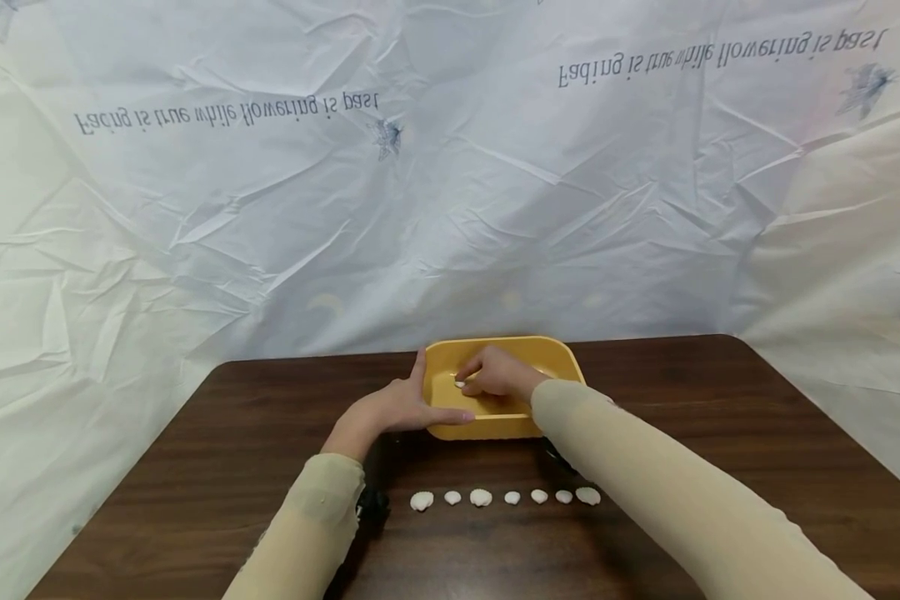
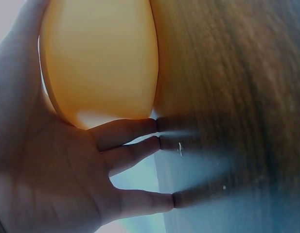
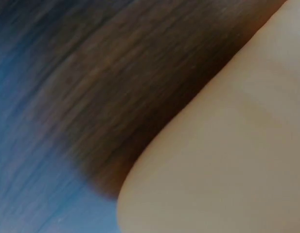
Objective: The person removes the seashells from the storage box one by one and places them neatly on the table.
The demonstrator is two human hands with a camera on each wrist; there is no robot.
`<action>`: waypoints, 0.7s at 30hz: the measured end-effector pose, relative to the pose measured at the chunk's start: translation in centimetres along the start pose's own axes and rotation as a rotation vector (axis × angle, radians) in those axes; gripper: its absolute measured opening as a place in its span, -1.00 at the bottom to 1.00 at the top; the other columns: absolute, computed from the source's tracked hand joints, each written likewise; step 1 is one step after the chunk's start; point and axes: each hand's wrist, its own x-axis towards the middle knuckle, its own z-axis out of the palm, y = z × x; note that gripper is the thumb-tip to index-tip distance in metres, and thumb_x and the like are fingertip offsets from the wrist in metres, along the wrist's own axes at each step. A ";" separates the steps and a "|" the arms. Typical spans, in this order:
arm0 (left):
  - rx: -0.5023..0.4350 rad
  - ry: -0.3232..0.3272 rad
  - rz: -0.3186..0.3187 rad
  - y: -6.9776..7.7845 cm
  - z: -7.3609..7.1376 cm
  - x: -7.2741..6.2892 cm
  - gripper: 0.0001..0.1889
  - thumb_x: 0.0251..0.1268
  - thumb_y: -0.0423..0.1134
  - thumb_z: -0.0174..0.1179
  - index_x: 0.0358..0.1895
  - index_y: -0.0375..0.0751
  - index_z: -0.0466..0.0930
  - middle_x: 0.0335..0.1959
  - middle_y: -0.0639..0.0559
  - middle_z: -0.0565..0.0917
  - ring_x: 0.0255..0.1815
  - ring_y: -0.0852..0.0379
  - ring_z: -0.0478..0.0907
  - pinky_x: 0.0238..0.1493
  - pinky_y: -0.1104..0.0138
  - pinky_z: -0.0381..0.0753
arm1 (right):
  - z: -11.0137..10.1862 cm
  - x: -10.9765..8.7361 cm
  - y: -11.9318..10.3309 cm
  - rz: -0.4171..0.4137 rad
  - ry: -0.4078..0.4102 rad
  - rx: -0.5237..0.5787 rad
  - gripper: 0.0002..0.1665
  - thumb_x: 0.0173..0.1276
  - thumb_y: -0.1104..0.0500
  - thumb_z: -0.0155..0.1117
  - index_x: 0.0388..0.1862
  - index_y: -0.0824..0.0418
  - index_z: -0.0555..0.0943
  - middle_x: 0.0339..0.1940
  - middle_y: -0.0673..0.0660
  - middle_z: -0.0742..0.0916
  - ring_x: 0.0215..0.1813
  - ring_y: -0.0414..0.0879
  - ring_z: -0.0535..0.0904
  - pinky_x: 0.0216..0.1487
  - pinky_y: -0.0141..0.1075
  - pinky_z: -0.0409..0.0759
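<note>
A yellow plastic bin (image 1: 487, 428) stands near the far edge of the table. My left hand (image 1: 397, 406) is spread at its left end, thumb along the front rim. In the left wrist view, straight fingers (image 2: 135, 131) lie by the bin's outer wall (image 2: 101, 63), with their tips down at the tabletop. Inside the bin, my right hand (image 1: 497, 372) pinches a small white seashell (image 1: 460, 384) between thumb and fingers, low over the bin's floor. The right wrist view holds only the bin's wall (image 3: 222, 145) and wood; the hand is out of it.
Several white scallop shells (image 1: 481, 497) lie in a row on the dark wooden table (image 1: 270, 467), in front of the bin. A wrinkled white cloth with printed lettering (image 1: 450, 208) hangs behind the table. My right sleeve (image 1: 645, 475) crosses over the table beside the row.
</note>
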 end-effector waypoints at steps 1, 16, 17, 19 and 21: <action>0.000 0.000 -0.001 0.0 0.0 0.0 0.56 -0.04 0.74 0.26 0.73 0.14 -0.65 0.62 -0.48 0.30 0.54 -0.33 0.45 0.41 -0.11 0.54 | -0.1 -0.1 0.1 -0.005 -0.001 -0.008 -0.66 0.46 0.21 0.47 0.19 0.17 0.81 0.27 0.17 0.80 -0.32 -0.14 0.47 -0.22 -0.36 0.48; -0.021 0.012 -0.010 0.1 0.0 -0.1 0.57 -0.05 0.72 0.29 0.75 0.08 -0.60 0.63 -0.46 0.28 0.61 -0.32 0.37 0.48 -0.12 0.48 | -3.0 -2.5 3.5 0.028 -0.028 0.040 -0.59 0.46 0.15 0.48 0.26 0.13 0.78 -0.51 -0.01 0.73 -0.51 -0.18 0.40 -0.38 -0.34 0.42; -0.025 0.012 -0.009 0.1 0.0 -0.1 0.57 -0.05 0.72 0.29 0.75 0.08 -0.60 0.63 -0.46 0.29 0.60 -0.31 0.38 0.48 -0.11 0.48 | -3.2 -2.6 3.6 0.041 -0.029 0.057 -0.56 0.47 0.13 0.47 0.30 0.12 0.75 -0.63 -0.05 0.62 -0.59 -0.19 0.32 -0.43 -0.34 0.38; -0.030 0.010 -0.005 0.1 0.0 -0.1 0.58 -0.06 0.72 0.30 0.75 0.07 -0.60 0.62 -0.47 0.31 0.58 -0.30 0.40 0.47 -0.10 0.49 | -3.6 -2.8 3.7 0.069 -0.026 0.095 -0.50 0.48 0.11 0.46 0.37 0.11 0.71 -0.77 -0.06 0.40 -0.66 -0.18 0.23 -0.47 -0.32 0.35; -0.034 0.009 -0.003 0.2 0.1 0.0 0.59 -0.07 0.72 0.30 0.75 0.06 -0.61 0.61 -0.46 0.32 0.57 -0.28 0.42 0.46 -0.09 0.50 | -4.0 -3.2 3.8 0.091 -0.009 0.133 -0.49 0.48 0.12 0.46 0.39 0.13 0.69 -0.75 -0.08 0.36 -0.62 -0.15 0.28 -0.42 -0.29 0.40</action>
